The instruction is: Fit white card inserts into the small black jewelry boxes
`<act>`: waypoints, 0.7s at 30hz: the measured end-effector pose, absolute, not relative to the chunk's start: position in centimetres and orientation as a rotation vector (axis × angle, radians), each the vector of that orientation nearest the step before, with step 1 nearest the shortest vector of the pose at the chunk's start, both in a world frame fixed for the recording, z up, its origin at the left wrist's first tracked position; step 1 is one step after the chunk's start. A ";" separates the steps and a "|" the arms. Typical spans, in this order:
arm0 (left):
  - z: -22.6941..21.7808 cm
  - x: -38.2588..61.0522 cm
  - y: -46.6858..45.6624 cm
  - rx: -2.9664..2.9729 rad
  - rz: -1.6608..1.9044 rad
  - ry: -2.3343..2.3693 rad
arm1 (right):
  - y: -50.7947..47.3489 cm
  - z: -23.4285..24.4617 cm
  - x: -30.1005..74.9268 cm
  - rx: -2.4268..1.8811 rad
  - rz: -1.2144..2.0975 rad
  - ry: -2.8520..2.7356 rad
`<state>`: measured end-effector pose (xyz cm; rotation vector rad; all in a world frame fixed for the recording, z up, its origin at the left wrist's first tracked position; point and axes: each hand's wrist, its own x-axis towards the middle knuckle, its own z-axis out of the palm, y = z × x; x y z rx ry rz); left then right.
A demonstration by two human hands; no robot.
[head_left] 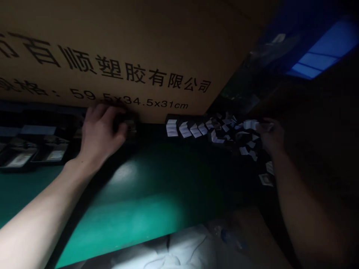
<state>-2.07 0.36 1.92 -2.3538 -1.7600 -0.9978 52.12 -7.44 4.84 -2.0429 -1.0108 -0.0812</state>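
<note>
At the foot of the large carton, my left hand is curled with thumb and fingers around a small dark box, mostly in shadow. Left of it stand open black boxes with pale contents, some partly hidden behind my wrist. On the far right, my right hand is closed at the edge of a pile of small white folded cards. A white piece shows at its fingertips; the dim light blurs its details. Several folded white cards form a row left of the pile.
A big cardboard carton with black printing rises behind the green tabletop. Something blue is at the upper right. Pale cloth lies below the table's front edge, with a dim clear bottle-like item beside it.
</note>
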 end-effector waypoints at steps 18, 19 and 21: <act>1.6 -0.7 -0.7 -2.758 -1.057 -1.585 | -9.1 5.1 47.7 -1.822 -0.205 -1.059; 1.4 -0.6 -0.7 -2.776 -1.063 -1.595 | -9.1 5.4 47.0 -1.801 -0.199 -1.080; 1.1 -0.4 -0.6 -2.805 -1.080 -1.632 | -9.3 5.8 45.3 -1.761 -0.165 -1.114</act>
